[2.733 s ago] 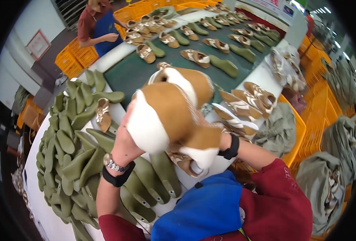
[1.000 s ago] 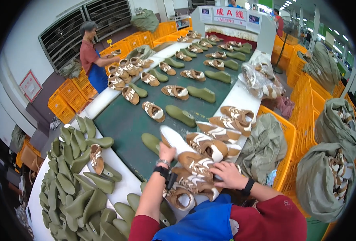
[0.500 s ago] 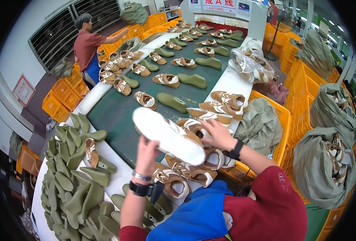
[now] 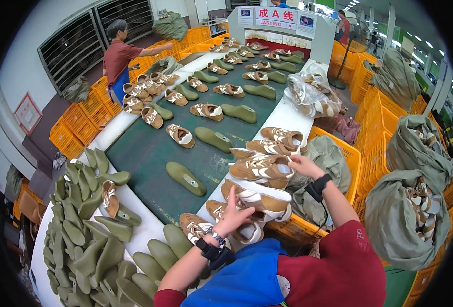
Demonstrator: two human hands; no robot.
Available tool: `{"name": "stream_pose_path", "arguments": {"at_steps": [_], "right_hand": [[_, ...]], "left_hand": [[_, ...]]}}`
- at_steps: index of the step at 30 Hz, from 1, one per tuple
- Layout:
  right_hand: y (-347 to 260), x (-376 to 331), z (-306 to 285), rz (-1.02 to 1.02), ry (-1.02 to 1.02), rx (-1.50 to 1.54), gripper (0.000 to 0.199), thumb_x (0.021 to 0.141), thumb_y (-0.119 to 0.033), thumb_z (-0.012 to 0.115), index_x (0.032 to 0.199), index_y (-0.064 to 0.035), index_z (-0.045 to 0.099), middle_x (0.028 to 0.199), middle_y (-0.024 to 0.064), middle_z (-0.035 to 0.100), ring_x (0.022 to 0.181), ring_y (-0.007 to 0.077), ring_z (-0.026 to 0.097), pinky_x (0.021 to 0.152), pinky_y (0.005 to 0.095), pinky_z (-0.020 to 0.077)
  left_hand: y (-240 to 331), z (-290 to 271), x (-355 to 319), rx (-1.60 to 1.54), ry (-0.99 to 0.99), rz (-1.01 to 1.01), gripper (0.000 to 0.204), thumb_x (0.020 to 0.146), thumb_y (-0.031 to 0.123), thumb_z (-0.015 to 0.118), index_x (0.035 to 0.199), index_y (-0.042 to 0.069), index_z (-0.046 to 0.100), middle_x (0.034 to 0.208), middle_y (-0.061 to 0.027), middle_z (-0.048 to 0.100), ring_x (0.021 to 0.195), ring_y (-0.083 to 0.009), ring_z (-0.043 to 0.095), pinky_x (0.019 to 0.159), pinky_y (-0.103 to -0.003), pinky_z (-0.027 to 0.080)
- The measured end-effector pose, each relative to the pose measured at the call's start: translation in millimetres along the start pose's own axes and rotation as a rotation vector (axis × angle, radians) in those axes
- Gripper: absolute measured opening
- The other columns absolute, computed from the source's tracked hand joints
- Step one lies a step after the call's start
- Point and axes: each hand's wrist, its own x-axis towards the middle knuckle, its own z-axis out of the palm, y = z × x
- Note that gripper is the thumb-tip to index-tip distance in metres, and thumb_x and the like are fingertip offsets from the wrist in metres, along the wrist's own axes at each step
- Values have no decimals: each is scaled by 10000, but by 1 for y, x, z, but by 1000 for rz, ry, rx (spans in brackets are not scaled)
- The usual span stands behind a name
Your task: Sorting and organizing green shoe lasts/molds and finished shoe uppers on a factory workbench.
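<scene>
My left hand (image 4: 233,216) has its fingers spread against a brown-and-white sneaker (image 4: 267,200) that lies tilted with its white sole turned upward. My right hand (image 4: 307,167) pinches the heel edge of another brown sneaker (image 4: 262,168) just beyond it. Both shoes belong to a row along the right edge of the dark green belt (image 4: 143,153). Nearer my apron, more sneakers sit partly hidden under my left hand, among them one with white stripes (image 4: 193,225). A green shoe last (image 4: 185,178) rests alone on the belt to the left of my hands.
Green lasts (image 4: 78,230) are heaped on the white ledge at left. Farther up the belt, sneakers (image 4: 206,111) and lasts (image 4: 238,113) lie in pairs. Orange crates (image 4: 377,120) and cloth-wrapped shoe bundles (image 4: 410,220) crowd the right. A co-worker (image 4: 120,59) stands at the far left.
The sneaker my left hand held up over the belt now lies in the row at right. My right hand moved right onto another sneaker's heel. The lone last is uncovered.
</scene>
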Motion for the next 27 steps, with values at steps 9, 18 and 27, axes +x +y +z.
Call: {"name": "stream_pose_path", "arguments": {"at_steps": [9, 18, 27], "right_hand": [[-94, -72, -2, -266, 128, 130, 331, 808, -202, 614, 1078, -13, 582, 1009, 134, 606, 934, 229, 582, 794, 324, 466], [-190, -127, 50, -706, -293, 114, 297, 809, -132, 615, 1081, -20, 574, 900, 128, 611, 801, 249, 613, 707, 333, 493], [-212, -143, 97, -799, -509, 136, 291, 822, -147, 603, 1092, -40, 577, 937, 120, 622, 817, 255, 619, 713, 332, 496]], "left_hand": [[82, -13, -67, 293, 7, 361, 497, 840, 147, 582, 1289, 19, 414, 1227, -175, 487, 1120, -221, 497, 920, -338, 422], [220, 37, -192, 320, 33, 819, 320, 785, 59, 579, 1090, -34, 554, 1004, -171, 610, 973, -268, 578, 831, -415, 461], [232, 67, -265, 385, 656, 717, 360, 813, 144, 577, 1160, 59, 524, 1006, -136, 615, 988, -238, 556, 833, -439, 435]]}}
